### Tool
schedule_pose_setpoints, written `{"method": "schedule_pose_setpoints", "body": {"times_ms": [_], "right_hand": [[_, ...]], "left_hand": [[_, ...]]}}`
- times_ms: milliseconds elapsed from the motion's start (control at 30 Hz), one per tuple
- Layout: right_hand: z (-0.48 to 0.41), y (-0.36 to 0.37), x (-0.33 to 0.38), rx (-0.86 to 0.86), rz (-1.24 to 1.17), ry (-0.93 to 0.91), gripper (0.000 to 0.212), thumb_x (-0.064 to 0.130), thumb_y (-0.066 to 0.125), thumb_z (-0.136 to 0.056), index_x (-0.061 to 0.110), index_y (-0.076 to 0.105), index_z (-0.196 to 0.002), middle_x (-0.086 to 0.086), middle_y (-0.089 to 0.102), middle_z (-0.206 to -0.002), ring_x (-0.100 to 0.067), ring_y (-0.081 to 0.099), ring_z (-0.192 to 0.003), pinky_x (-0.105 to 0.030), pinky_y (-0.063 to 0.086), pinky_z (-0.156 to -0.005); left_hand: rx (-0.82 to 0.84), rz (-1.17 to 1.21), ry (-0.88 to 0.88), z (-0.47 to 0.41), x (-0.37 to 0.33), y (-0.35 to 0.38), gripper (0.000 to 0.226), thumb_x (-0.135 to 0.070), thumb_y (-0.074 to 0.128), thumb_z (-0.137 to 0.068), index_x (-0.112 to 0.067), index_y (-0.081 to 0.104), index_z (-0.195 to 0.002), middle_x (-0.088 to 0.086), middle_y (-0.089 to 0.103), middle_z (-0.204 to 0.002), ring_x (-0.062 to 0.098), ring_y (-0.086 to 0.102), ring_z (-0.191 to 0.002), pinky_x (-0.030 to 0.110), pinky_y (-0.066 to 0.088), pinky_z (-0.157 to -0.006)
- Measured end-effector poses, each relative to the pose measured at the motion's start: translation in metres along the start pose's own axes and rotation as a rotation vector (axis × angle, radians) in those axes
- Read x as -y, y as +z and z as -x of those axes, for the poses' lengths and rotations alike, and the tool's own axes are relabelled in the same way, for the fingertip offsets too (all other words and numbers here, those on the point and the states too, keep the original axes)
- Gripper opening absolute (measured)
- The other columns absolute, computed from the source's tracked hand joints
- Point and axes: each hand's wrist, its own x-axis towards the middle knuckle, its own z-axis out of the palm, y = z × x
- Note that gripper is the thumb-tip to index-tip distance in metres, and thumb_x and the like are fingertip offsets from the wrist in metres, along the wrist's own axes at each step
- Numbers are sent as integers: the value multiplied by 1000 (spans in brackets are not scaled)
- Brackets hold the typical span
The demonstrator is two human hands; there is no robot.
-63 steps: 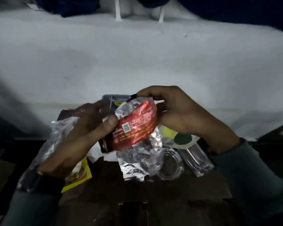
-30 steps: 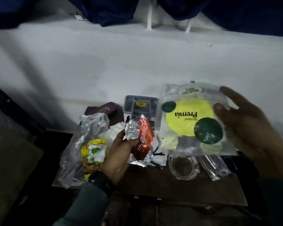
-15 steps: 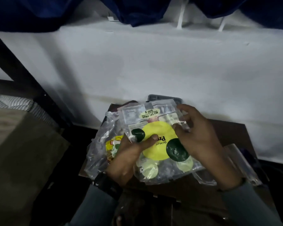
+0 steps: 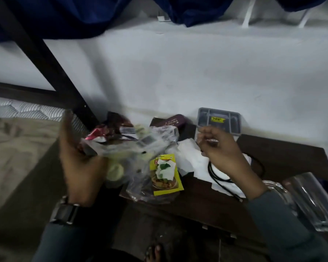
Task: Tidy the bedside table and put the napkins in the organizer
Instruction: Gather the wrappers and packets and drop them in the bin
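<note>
My left hand [image 4: 80, 163] grips a blurred bundle of wrappers off the table's left edge: the clear dry-fruit bag [image 4: 140, 148] and a red foil wrapper [image 4: 100, 134]. My right hand [image 4: 222, 154] hovers with curled fingers over the white napkins [image 4: 189, 156] on the dark bedside table [image 4: 284, 156]. A small glint shows at its fingertips, and I cannot tell whether they pinch anything. The grey organizer tray [image 4: 219, 120] leans against the wall just behind that hand.
A yellow food packet [image 4: 166, 176] and crumpled plastic lie at the table's left front. A maroon spectacle case [image 4: 170, 122] sits by the wall, and a black cable [image 4: 216, 176] crosses the napkins. A glass ashtray [image 4: 275, 186] and a tumbler [image 4: 311, 201] lie right. The bed [image 4: 17, 148] is left.
My right hand let go of the dry-fruit bag and moved right over the napkins. My left hand swung the bag and red wrapper left, off the table's edge. The view turned left.
</note>
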Motion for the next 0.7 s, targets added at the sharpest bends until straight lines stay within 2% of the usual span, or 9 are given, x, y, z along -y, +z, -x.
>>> {"method": "schedule_pose_setpoints", "body": {"times_ms": [67,133,233,333,400,467,533,633,700], "right_hand": [[-2,18,1,35,169,-165,26,14,68,-98,35,65,-113,14,66,-108,6,65,-94,-7,47,-82],[-4,35,4,64,317,-318,28,11,67,-97,28,68,-119,8,63,-119,4,61,-103,-3,40,-83],[-8,57,10,124,669,-562,53,7,68,-93,20,57,-143,-8,43,-152,-26,42,-141,-31,42,-109],[-20,75,15,316,1014,-580,83,15,75,-89,33,32,-157,-8,7,-171,-36,5,-157,-54,25,-121],[-31,83,16,441,1079,-495,85,23,74,-91,41,25,-159,-7,-5,-173,-38,-10,-158,-64,11,-122],[-40,88,18,431,1133,-503,74,14,67,-95,42,34,-155,-10,4,-171,-41,-5,-158,-68,12,-119],[-46,88,22,353,1195,-557,61,7,60,-95,35,50,-148,-15,25,-162,-42,18,-153,-64,29,-115],[-51,74,27,246,1090,-608,54,11,67,-91,27,59,-142,-10,47,-142,-36,50,-131,-49,50,-97],[-49,60,28,169,960,-644,70,9,74,-84,27,52,-148,-7,54,-133,-33,56,-118,-43,52,-88]], "left_hand": [[4,-195,127,-14,-3,-27,115,23,70,-82,-56,28,-155,14,71,-133,35,69,-122,65,51,-103],[107,-436,292,-27,-7,-48,106,6,73,-91,-69,23,-148,2,74,-129,32,71,-118,50,59,-97],[380,-811,590,-27,-19,-59,99,-13,61,-88,-50,7,-162,-20,65,-132,23,73,-114,34,61,-79],[535,-1023,737,-22,-29,-55,89,-34,50,-86,-38,9,-165,-3,72,-133,30,78,-103,36,62,-66],[551,-1105,773,-19,-28,-50,88,-33,54,-81,-33,23,-163,-3,76,-126,29,79,-93,32,59,-56],[591,-1159,692,-16,-23,-42,95,-20,74,-77,-25,32,-162,-9,76,-125,25,79,-93,28,57,-52],[610,-1211,613,-11,-16,-35,104,-7,88,-69,-22,39,-159,-9,76,-125,25,79,-93,29,57,-50],[627,-1209,634,-10,-11,-22,97,-10,85,-74,-21,39,-159,-3,75,-129,27,79,-96,33,58,-51],[654,-1154,681,-10,-13,-13,84,-26,68,-85,-24,33,-161,0,74,-132,29,78,-101,36,61,-56]]}}
